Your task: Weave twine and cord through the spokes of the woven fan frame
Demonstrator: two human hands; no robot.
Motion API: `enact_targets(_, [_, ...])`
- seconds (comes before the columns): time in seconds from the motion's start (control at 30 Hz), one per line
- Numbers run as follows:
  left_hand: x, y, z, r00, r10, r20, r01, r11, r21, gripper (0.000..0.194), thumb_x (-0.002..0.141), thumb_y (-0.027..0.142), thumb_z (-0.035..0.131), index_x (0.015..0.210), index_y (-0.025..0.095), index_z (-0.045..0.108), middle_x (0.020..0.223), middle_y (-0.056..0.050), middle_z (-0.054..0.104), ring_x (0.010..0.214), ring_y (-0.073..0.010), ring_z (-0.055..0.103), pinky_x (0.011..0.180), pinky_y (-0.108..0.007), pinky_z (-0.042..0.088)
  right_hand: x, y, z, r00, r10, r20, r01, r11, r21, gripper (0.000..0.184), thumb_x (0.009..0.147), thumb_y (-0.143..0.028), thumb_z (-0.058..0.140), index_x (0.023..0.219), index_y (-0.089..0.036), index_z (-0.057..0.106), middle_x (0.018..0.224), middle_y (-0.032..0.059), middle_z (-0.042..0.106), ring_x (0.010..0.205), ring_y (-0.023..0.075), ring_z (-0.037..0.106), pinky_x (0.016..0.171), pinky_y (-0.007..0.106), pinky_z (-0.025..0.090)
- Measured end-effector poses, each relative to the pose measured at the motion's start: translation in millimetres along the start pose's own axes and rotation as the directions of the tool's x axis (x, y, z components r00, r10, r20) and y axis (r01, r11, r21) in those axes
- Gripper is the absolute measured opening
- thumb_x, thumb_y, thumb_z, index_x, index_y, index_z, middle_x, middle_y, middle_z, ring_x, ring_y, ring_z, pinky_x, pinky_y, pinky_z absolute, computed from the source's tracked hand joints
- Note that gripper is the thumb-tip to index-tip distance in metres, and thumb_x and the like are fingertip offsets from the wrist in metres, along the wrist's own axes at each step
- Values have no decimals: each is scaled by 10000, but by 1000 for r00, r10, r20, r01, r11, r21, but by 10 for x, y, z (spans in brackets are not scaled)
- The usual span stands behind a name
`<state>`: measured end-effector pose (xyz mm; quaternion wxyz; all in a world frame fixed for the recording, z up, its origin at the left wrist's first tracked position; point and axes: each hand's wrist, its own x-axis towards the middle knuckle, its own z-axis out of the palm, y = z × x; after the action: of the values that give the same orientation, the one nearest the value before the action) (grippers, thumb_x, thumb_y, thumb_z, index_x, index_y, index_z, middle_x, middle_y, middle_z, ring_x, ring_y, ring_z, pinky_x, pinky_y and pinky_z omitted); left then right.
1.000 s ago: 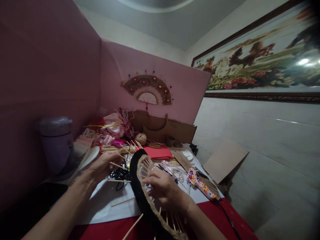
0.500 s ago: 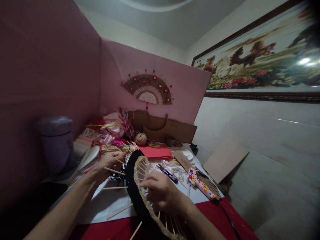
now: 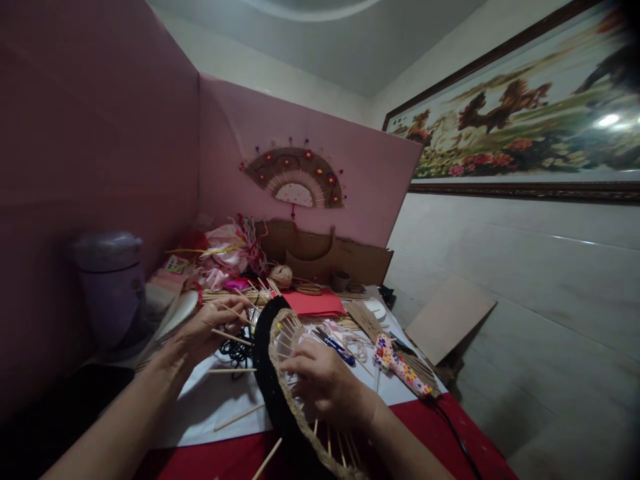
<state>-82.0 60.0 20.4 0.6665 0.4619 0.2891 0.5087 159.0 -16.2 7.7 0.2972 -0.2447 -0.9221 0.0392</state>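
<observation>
A half-round fan frame (image 3: pixel 273 373), with a black woven band, a braided tan cord along its inner edge and thin wooden sticks fanning outward, stands tilted between my hands. My left hand (image 3: pixel 223 323) is at its upper left among the stick ends, fingers pinched together. Black yarn (image 3: pixel 235 350) runs by those fingertips and hangs in a loose tangle below. On the inner side, my right hand (image 3: pixel 325 383) has its fingers curled at the braided edge and the sticks, gripping the frame. Its fingertips are partly hidden.
Beyond the fan lie red paper (image 3: pixel 317 302), a twine ball (image 3: pixel 281 276), blue-handled scissors (image 3: pixel 336 347) and a flower-patterned glue gun (image 3: pixel 400 367) with a black cord. A lilac lidded container (image 3: pixel 113 287) stands left. A finished-looking fan (image 3: pixel 295 175) hangs on the pink board.
My left hand has shifted slightly left, and its fingers have drawn back from the black band. My right hand stays at the inner edge. The view has moved only slightly.
</observation>
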Motion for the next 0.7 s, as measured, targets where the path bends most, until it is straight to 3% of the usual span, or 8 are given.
enact_targets(0.13, [1, 3, 3, 998, 48, -34, -46, 998, 34, 211, 639, 190, 748, 813, 143, 638, 663, -33, 657, 597, -110, 620, 552, -164, 468, -2, 10, 4, 1000, 2, 12, -1, 1000, -5, 285, 763, -220, 579, 1045, -188, 571, 878, 57, 589, 792, 178, 498, 677, 295, 395])
enact_targets(0.3, [5, 7, 33, 972, 220, -88, -180, 927, 328, 240, 611, 305, 762, 754, 147, 653, 627, -29, 658, 553, -146, 613, 528, -224, 462, 0, -6, -10, 998, 26, 49, -26, 1000, -4, 268, 767, -196, 578, 1035, -191, 566, 884, 54, 583, 801, 170, 497, 688, 289, 400])
enact_targets(0.43, [25, 8, -8, 916, 401, 19, -326, 716, 617, 204, 625, 333, 735, 674, 144, 675, 641, -47, 659, 579, -160, 598, 546, -240, 449, -5, -4, -12, 998, 21, 53, -22, 1000, 5, 246, 778, -209, 573, 1024, -191, 568, 883, 54, 579, 806, 168, 496, 691, 285, 405])
enact_targets(0.53, [32, 16, -45, 881, 464, 92, -361, 534, 765, 192, 679, 341, 681, 660, 149, 673, 644, -44, 660, 596, -156, 590, 564, -237, 441, -14, 19, 3, 999, 8, 38, -8, 1000, 6, 253, 761, -210, 581, 1012, -181, 580, 876, 57, 578, 794, 169, 494, 684, 284, 400])
enact_targets(0.6, [24, 32, -46, 875, 480, 68, -344, 516, 785, 194, 700, 343, 654, 684, 151, 671, 635, -39, 660, 584, -154, 586, 555, -239, 436, -18, 33, 11, 999, 4, 34, -4, 1000, 8, 267, 742, -209, 591, 1007, -180, 589, 863, 54, 576, 781, 169, 491, 673, 281, 396])
enact_targets(0.7, [-4, 77, -15, 853, 522, -14, -332, 562, 758, 182, 677, 330, 656, 717, 154, 677, 654, -36, 666, 599, -158, 585, 562, -243, 434, -17, 44, 10, 1000, 7, 27, -7, 1000, 23, 271, 735, -197, 584, 1005, -181, 595, 844, 50, 574, 770, 168, 491, 663, 277, 396])
